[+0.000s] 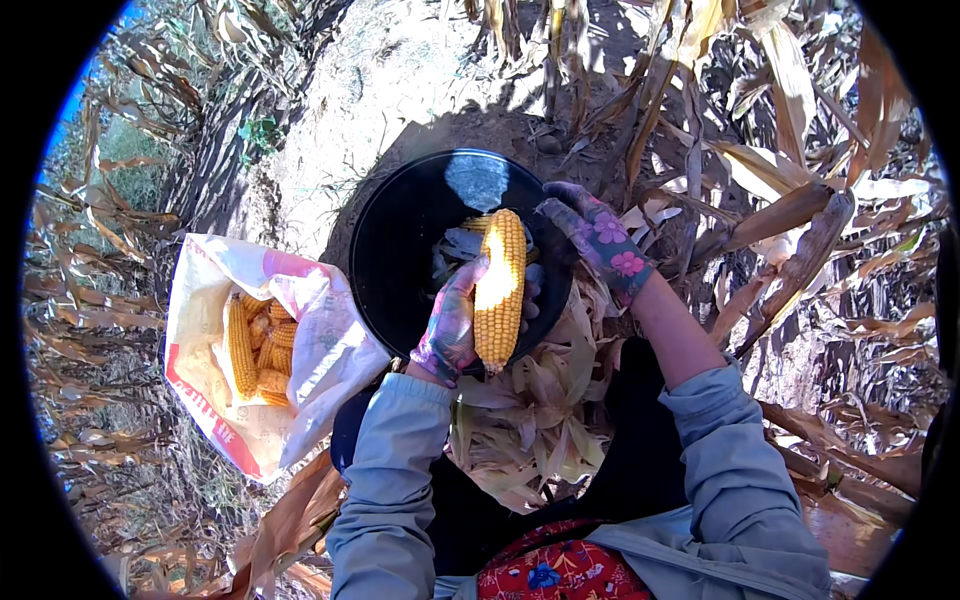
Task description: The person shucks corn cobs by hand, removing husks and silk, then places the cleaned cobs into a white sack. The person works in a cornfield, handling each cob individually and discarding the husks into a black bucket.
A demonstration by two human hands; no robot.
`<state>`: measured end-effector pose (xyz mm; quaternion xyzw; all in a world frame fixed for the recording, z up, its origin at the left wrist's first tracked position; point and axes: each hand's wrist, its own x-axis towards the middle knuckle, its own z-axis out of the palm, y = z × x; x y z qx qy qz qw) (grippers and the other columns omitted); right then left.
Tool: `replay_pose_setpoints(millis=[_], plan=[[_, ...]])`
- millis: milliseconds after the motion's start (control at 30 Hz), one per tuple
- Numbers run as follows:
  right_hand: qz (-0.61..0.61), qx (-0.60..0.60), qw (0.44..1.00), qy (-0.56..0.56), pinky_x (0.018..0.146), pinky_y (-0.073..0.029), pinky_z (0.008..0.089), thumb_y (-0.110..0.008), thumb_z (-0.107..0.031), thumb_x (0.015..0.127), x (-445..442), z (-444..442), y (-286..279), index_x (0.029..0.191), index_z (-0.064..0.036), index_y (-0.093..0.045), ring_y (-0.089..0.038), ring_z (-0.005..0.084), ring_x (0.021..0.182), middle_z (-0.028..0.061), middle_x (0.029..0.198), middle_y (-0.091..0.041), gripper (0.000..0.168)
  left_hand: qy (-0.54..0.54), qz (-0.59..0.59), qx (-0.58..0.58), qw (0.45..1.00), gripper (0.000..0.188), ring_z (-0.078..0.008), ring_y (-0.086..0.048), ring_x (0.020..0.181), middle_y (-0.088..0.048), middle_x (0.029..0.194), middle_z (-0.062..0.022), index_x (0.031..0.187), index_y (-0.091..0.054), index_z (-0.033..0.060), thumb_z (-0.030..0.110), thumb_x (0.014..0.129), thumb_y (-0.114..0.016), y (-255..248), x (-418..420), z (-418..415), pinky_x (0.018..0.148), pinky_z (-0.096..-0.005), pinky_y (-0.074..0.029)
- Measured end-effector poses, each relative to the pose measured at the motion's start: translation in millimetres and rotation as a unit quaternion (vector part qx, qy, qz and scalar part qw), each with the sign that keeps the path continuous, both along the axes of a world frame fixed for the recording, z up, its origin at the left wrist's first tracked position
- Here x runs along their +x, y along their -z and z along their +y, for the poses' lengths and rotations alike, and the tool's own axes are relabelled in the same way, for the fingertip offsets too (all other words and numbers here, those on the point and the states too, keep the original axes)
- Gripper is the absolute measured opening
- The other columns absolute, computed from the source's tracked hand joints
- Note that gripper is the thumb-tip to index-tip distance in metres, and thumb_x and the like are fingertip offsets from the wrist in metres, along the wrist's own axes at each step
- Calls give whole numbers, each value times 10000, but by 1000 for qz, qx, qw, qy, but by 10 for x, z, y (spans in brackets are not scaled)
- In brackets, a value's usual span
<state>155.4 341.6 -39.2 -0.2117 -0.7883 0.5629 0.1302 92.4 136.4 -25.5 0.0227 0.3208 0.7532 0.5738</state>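
Note:
My left hand (452,321), in a patterned glove, grips a husked ear of yellow corn (500,289) that points away from me. The ear is above a black bucket (390,217), in which some husk pieces and part of another yellow ear show. Gloved with pink flowers, my right hand (596,238) is at the bucket's right rim, apart from the ear, and I see nothing in it. Left of the bucket stands a white woven sack (330,367) with its mouth spread; several husked ears (259,349) lie inside.
Pale corn husks (536,420) are heaped between my legs, below the bucket. Dry corn stalks and leaves (780,217) crowd the right side. Bare soil (337,97) lies beyond the bucket, and more dry plants (112,315) stand at the left.

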Motion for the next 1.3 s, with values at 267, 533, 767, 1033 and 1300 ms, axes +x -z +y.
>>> replay_pose_setpoints(millis=[267,533,767,1033,1300], plan=[[-25,-118,992,-40,898,-420,292,-562,-307,888,81,-455,-202,1188,1,-526,-549,190,1039,139,1106,-585,431,2,44,-42,998,477,-207,-645,726,-624,876,-121,1144,-493,24,437,906,-492,48,54,-7,588,-307,-554],[-29,-21,998,-42,707,-465,253,-623,-109,821,69,-71,-273,943,-37,-642,-578,112,802,48,862,-629,143,-38,34,-45,998,438,-212,-645,631,-624,799,-114,1102,-509,13,405,908,-505,-50,-2,-105,541,-291,-549],[-42,362,929,72,754,-489,357,-635,-233,800,353,806,-25,992,-78,-624,-616,261,915,136,959,-644,247,-117,12,17,993,466,-238,-639,626,-627,827,-165,1124,-510,28,414,866,-552,-195,-96,-296,539,-313,-541],[-163,289,935,129,683,-484,356,-611,-218,803,210,842,16,835,-55,-645,-630,252,741,107,749,-644,170,-345,15,131,929,449,-287,-616,706,-615,839,-167,1083,-535,56,447,863,-522,-367,-470,-959,602,-372,-539],[-44,384,918,89,766,-477,378,-551,-207,824,-77,454,-33,901,-98,-616,-606,286,869,121,894,-628,149,-615,27,171,769,783,-359,-501,1097,-403,1299,-278,1296,-326,-81,525,826,-484,-242,-1076,-2106,894,-452,-440]])
